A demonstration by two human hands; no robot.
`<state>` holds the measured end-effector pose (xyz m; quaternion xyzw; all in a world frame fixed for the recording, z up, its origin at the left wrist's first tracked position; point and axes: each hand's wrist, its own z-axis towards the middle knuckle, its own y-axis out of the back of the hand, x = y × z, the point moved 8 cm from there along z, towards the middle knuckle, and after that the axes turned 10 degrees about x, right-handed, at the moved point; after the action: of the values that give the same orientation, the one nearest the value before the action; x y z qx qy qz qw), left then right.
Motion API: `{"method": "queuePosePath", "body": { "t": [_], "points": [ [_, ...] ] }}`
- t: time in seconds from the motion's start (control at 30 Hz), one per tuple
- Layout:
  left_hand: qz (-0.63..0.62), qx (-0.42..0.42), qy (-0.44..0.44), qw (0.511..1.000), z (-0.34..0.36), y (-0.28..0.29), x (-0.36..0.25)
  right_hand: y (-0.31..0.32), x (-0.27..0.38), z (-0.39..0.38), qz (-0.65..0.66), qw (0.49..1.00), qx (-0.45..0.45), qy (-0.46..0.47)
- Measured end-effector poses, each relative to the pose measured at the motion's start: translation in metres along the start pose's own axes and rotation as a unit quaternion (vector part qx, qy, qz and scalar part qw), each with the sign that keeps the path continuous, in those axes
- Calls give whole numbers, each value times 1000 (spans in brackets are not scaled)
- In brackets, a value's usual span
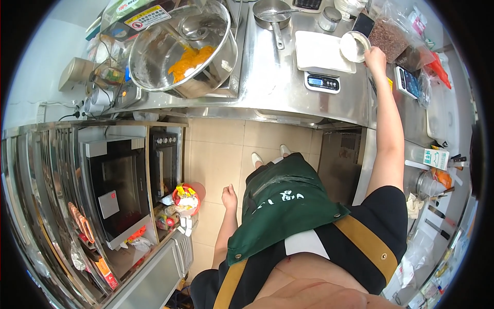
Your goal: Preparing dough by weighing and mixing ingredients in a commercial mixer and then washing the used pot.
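Beige tiled floor (218,139); steel counter (265,72); pale wall (43,72); dark-fronted oven (123,177) left.

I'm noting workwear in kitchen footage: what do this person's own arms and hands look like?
The left hand and right hand are both bare, with no gloves. The forearms are uncovered too, below short, plain black sleeves. I can make out no watch or bracelet.

"Anything left of the left hand (229,199)?"
"A filled red bin (198,193), with a black-fronted oven (123,177) farther left."
"And beyond the right hand (376,59)?"
"A dark phone (363,24); left of it, a glass jar (329,19), then a metal saucepan (267,7)."
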<state>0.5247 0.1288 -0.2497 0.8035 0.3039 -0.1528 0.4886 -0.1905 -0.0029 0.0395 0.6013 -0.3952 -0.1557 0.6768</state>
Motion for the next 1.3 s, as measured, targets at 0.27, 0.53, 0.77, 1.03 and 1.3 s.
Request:
{"method": "queuePosePath", "body": {
  "t": [0.27,0.53,0.77,1.03,1.3],
  "points": [
    [0,-9,-1,1000,3,-4,9,-5,5,1,-27,999,-14,22],
    [-19,33,38,999,0,-7,5,-20,-27,-8,232,970,67,-14],
    [18,82,32,996,-1,-10,-2,-57,-11,-121,363,903,226,39],
    [27,125,44,991,-1,-15,5,-230,-39,-267,389,802,419,-175],
    [13,130,56,990,-6,-22,50,-384,-42,-202,301,882,269,-242]
  ]
}}
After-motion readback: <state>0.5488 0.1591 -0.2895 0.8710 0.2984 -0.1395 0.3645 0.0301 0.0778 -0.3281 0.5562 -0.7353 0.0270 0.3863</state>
